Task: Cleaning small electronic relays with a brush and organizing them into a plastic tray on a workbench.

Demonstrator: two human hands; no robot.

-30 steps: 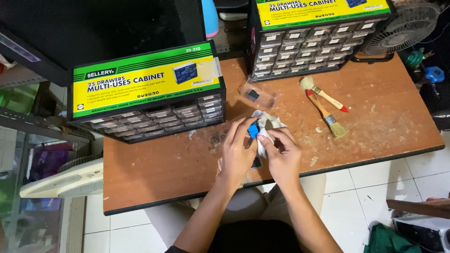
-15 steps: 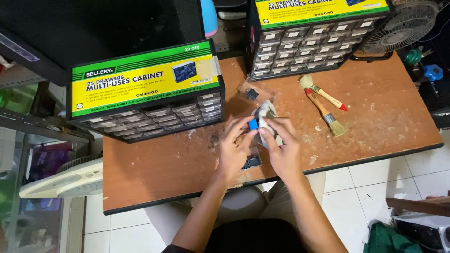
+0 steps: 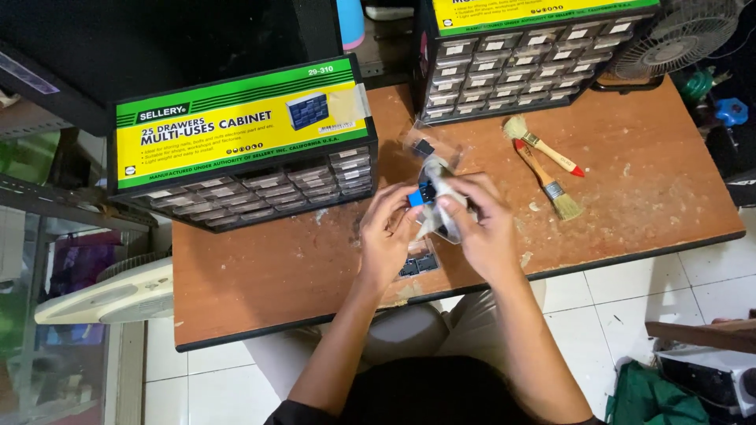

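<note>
Over the middle of the brown wooden table (image 3: 268, 275), my left hand (image 3: 387, 236) and my right hand (image 3: 482, 228) meet around a small clear plastic bag (image 3: 439, 182) with a blue part (image 3: 420, 194) showing at its left side. Both hands grip the bag. Under my hands on the table lies a small clear packet of dark parts (image 3: 417, 261). A second small clear bag with a dark part (image 3: 424, 146) lies just beyond my hands.
A drawer cabinet with a green and yellow top (image 3: 244, 142) stands at the left, a second drawer cabinet (image 3: 520, 59) at the back right. Two paint brushes (image 3: 547, 169) lie to the right. A fan (image 3: 681, 35) sits at the far right corner.
My hands have lifted slightly and shifted the bag between them; the packet of dark parts on the table beneath them has come into view.
</note>
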